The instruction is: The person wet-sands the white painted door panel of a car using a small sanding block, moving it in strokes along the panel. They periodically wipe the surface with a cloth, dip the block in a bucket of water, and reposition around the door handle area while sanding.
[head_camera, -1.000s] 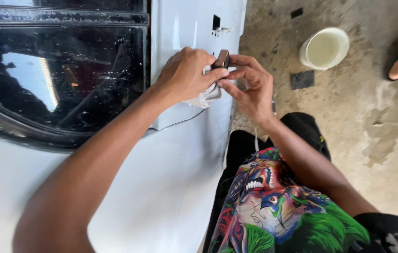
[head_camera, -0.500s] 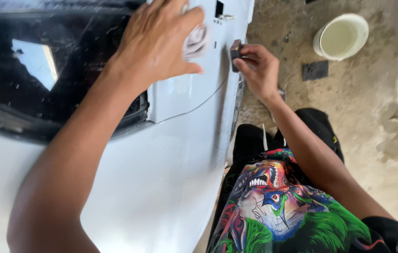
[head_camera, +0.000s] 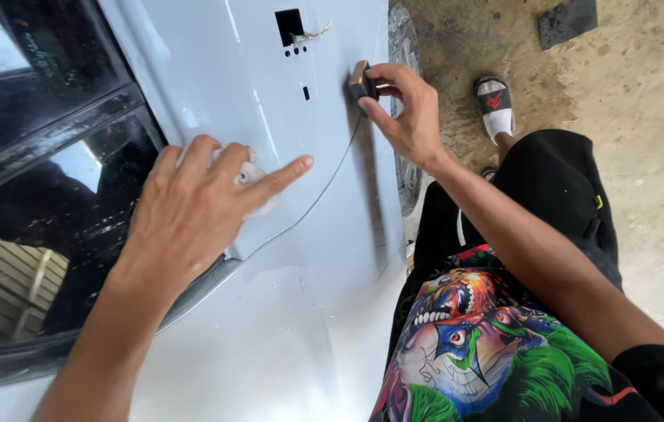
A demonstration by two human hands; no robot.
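A pale grey car body panel (head_camera: 300, 312) fills the left and middle of the head view, with a dark window (head_camera: 42, 195) at the left. My left hand (head_camera: 199, 207) presses a small white cloth (head_camera: 250, 176) flat against the panel just below the window corner, fingers spread over it. My right hand (head_camera: 406, 109) grips a small dark sanding block (head_camera: 361, 80) with a tan edge and holds it against the panel farther up. A curved seam line runs across the panel between the two hands.
A square cutout (head_camera: 289, 26) with a short wire and small holes sits high on the panel. A tyre (head_camera: 406, 47) shows beyond the panel edge. My foot in a sandal (head_camera: 496, 105) rests on the stained concrete floor (head_camera: 644, 141), near a dark flat square (head_camera: 568, 19).
The two hands, together at the panel a second ago, have parted. My left hand carried the cloth toward the window and laid it flat; my right hand keeps the block on the panel.
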